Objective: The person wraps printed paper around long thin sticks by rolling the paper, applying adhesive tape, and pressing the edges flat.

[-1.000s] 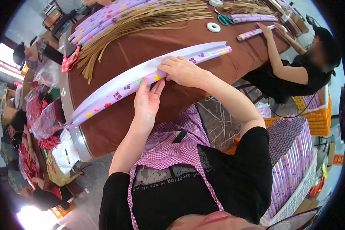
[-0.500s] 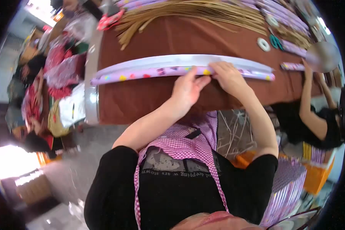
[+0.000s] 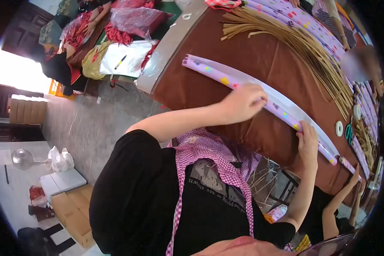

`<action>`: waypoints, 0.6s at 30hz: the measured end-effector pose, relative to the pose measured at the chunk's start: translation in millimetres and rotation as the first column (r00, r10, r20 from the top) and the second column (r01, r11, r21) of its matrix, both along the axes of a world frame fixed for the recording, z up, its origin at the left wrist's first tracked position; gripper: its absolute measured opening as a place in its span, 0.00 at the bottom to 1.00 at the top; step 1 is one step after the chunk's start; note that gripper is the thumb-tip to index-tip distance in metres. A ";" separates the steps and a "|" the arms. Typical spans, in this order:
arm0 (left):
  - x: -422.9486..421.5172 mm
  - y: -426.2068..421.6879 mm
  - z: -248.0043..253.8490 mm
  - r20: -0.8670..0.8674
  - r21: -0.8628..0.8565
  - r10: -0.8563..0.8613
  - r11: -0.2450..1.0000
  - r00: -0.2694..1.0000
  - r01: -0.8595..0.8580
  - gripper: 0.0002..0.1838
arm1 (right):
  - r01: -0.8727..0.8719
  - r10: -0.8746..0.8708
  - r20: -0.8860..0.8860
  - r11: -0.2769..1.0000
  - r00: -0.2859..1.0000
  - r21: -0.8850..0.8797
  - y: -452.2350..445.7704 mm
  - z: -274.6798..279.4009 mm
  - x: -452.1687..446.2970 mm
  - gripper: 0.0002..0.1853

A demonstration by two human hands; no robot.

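Note:
A long strip of lilac patterned paper (image 3: 204,69), partly rolled with its pale underside showing along the far edge, lies across the brown cloth. My left hand (image 3: 245,102) is over the middle of the roll, its fingers curled in a closed pinch. Whether anything is between those fingertips is hidden. Farther right, my right hand (image 3: 308,138) grips the roll, with the thumb on the near side and the fingers over the top.
Behind the paper lies a bundle of thin tan strips (image 3: 281,36) beside more lilac rolls (image 3: 303,19). A white tape roll (image 3: 339,128) and green-handled scissors (image 3: 349,133) lie at the right. Co-workers' arms (image 3: 343,194) show at right; a plastic-wrapped red bundle (image 3: 134,21) sits at upper left.
The view has swung to the left, so the table now slants. My hands have moved apart along the roll: the left is curled near its middle, the right nearer its right end.

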State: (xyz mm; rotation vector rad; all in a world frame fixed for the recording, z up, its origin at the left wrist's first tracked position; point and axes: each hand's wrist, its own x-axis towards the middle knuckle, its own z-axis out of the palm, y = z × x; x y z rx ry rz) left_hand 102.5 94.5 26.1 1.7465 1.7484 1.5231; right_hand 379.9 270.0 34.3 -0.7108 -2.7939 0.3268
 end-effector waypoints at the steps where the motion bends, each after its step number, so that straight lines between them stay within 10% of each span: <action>1: -19.7 -3.6 -0.3 -0.245 0.096 0.086 0.993 0.966 -0.064 0.05 | -0.006 0.006 0.003 1.000 1.000 -0.003 1.7 -0.6 4.6 0.20; 7: -91.9 -40.7 -13.8 -0.550 -0.027 0.170 0.975 0.818 -0.221 0.08 | 0.080 -0.075 0.086 0.995 0.993 -0.056 4.5 4.7 28.1 0.21; 18: -112.1 -47.1 -15.5 -0.581 -0.212 -0.059 0.974 0.812 -0.082 0.16 | 0.111 -0.116 -0.008 0.962 0.993 -0.249 32.7 -1.4 49.5 0.19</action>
